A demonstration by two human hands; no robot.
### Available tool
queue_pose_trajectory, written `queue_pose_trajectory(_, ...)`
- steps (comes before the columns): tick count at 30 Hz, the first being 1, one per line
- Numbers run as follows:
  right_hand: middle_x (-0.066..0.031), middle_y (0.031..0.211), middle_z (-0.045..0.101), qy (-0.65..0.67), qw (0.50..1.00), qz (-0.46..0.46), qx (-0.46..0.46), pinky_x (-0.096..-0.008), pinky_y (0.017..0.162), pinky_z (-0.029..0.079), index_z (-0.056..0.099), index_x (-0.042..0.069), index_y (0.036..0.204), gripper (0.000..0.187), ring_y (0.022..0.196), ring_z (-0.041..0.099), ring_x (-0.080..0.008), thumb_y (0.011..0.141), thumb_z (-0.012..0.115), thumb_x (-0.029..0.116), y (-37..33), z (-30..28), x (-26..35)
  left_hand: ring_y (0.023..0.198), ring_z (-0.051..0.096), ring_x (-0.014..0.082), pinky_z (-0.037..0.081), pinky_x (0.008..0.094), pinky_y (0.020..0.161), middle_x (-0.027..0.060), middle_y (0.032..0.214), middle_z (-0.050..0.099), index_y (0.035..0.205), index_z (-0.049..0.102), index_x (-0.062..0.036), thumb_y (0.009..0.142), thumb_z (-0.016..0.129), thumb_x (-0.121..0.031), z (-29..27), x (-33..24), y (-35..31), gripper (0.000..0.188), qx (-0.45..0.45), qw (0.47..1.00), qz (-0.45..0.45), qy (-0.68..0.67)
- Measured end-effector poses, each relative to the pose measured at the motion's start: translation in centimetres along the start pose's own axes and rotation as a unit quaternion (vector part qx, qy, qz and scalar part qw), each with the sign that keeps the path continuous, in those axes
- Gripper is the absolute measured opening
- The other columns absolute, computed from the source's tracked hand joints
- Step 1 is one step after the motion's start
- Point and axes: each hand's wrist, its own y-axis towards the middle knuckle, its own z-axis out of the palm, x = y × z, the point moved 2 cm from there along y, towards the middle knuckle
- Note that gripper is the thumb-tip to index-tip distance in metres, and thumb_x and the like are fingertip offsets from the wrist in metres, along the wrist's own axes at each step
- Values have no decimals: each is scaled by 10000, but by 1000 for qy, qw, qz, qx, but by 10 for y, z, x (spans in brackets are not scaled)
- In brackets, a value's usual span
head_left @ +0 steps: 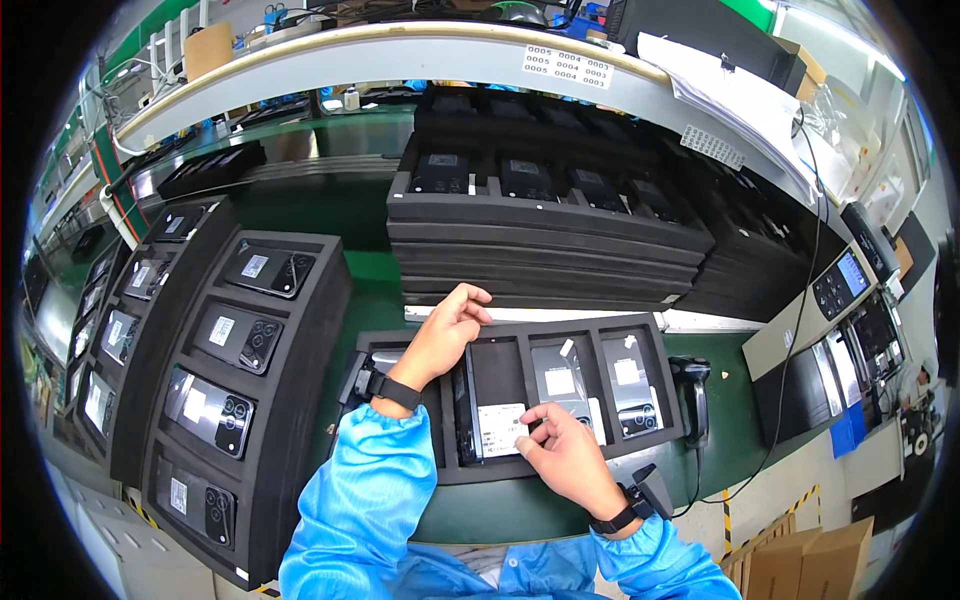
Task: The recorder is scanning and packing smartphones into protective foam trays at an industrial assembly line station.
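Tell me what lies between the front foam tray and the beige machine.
The head view shows a black handheld scanner, its cable and a tiny scrap.

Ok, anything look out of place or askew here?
Mildly: the white papers droop over the shelf edge instead of lying flat, and a small pale scrap lies loose on the green bench. No spill shows around the left hand or right hand.

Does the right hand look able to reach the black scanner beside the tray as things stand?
Probably yes: the scanner sits just beyond the right end of the tray, and nothing visible seems to block the right hand from above.
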Motion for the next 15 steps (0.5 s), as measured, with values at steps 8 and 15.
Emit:
queue_pose_trajectory(8,-59,660,634,-43,995,-17,-87,-336,555,468,576,56,1055,309,579,606,-166,888,767,233,-1,-16,-7,958,661,261,519,391,864,131,1075,639,1186,582,-29,820,646,-126,19,3,-7,384,-65,977,84,185)
queue_pose_trajectory(15,-209,1203,579,-255,821,-9,-511,-476,1034,401,584,-11,1216,441,1147,528,-377,828,739,132,-25,-146,-74,1067,612,323,445,437,912,114,1059,623,1127,608,-72,813,686,-261,38,-10,-14,374,-71,875,83,471)
